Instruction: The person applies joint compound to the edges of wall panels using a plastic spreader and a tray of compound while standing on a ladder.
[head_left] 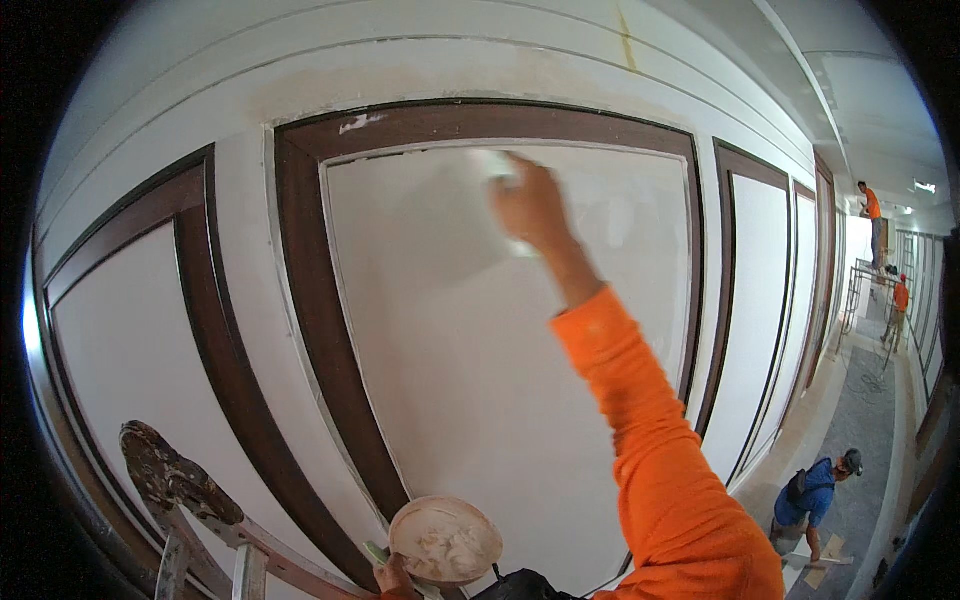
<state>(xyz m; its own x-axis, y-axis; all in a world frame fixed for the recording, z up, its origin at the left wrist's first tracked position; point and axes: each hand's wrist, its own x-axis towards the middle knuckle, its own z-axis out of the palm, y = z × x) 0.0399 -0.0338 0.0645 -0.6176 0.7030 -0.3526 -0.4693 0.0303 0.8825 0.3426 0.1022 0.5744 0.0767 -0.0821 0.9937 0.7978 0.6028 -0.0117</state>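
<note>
1. The right hand (533, 205) is raised against the pale wall panel (480, 330), near the top edge of its dark brown wooden frame (300, 230).
2. Its fingers are curled, pinching a broad, pale-edged spreader (488, 163); blur hides the tool's exact outline and how each fingertip sits.
3. The spreader lies at the panel's upper middle, apparently flat to the surface. It looks light and thin, probably a little springy; the back edge or handle seems the place to grip, leaving the working edge free.
4. The left hand (394, 577) is low, at the lower left side of a round bowl (403, 530). Its fingers appear closed on that side; I cannot tell how they sit underneath.
5. The bowl holds whitish paste (455, 545), probably soft, sticky and slippery if smeared on the rim. Filled, it is likely heavier than the spreader, so support from below suits it.
6. A green strip (375, 552) shows beside the left hand; a stepladder (250, 570) stands further left.
</note>
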